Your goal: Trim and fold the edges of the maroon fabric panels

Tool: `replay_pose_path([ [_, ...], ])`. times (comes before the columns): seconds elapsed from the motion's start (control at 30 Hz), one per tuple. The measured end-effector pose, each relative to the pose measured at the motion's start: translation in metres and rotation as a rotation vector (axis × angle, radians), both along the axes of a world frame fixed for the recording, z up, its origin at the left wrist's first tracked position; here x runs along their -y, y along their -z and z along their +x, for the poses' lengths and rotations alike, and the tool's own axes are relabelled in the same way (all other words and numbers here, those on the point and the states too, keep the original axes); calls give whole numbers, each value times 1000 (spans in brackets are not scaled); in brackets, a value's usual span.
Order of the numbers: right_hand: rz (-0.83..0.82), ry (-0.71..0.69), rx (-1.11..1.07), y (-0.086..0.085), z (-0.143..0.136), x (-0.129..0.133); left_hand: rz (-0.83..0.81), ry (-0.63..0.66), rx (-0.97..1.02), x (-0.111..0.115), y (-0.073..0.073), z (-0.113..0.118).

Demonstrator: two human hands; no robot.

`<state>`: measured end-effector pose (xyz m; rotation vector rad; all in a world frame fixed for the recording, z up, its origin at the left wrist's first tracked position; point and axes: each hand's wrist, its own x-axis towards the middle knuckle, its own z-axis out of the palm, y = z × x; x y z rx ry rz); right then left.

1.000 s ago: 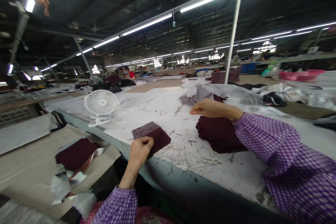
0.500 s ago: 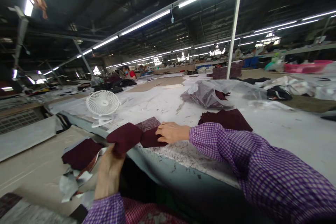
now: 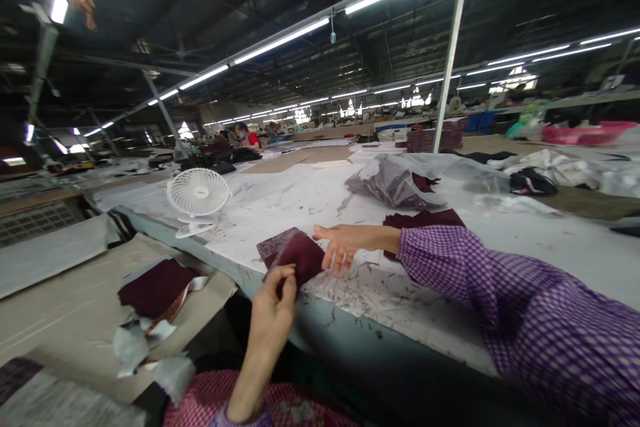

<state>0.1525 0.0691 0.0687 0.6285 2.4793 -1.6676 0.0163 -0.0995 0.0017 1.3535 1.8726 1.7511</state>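
Left hand [image 3: 273, 300] grip pinches flat maroon cloth piece [image 3: 307, 257] near front edge of white-topped bench [image 3: 285, 197]; right hand [image 3: 345, 245] spread, holding nothing; one-sided pinch may skew it over speckled grey-maroon cloth [image 3: 270, 245]

2 surfaces. White-topped table [image 3: 280, 200], dark flecks [image 3: 350, 290] near the right fingers [image 3: 339, 257]: speckled cloth [image 3: 274, 245] just beyond left fingers [image 3: 287, 290]; white fan [image 3: 197, 193] farther out, leftward; maroon stack [image 3: 425, 218] right of right fingers, partly hidden; translucent bag [image 3: 390, 183] beyond. Beige surface [image 3: 75, 300], left of left fingers: maroon cloth [image 3: 155, 287], pale scraps [image 3: 131, 347].
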Motion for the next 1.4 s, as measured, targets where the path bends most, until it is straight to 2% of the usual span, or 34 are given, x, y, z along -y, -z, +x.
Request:
replay_pose_path([
  [0.07,-18,28,21,2,15,2,-18,134,-160,-1,2,23],
  [0.13,89,85,12,6,28,2,-51,275,-267,-1,2,37],
  [0.2,254,130,-5,10,36,1,-80,333,-305,-2,-1,39],
  [0.27,394,140,-16,14,42,-1,-76,262,-315,-10,-4,32],
  [0.37,491,122,-16,18,44,-2,-64,108,-418,-33,-9,17],
  [0.43,532,90,-5,20,43,-3,-105,114,-477,-53,-10,12],
  [0.57,711,67,-28,27,43,-8,-259,205,-438,-84,-8,18],
  [0.67,889,103,-67,32,48,-17,-327,153,-566,-93,-6,27],
  [0.8,1077,103,-52,33,55,-25,-405,114,-773,-90,-7,33],
  [0.93,1126,102,-34,34,56,-28,-426,126,-845,-87,-7,35],
  [1.23,1092,121,-48,31,53,-21,-411,120,-981,-86,-6,37],
  [1.4,1167,26,-48,29,51,-10,-397,114,-1007,-88,-3,37],
])
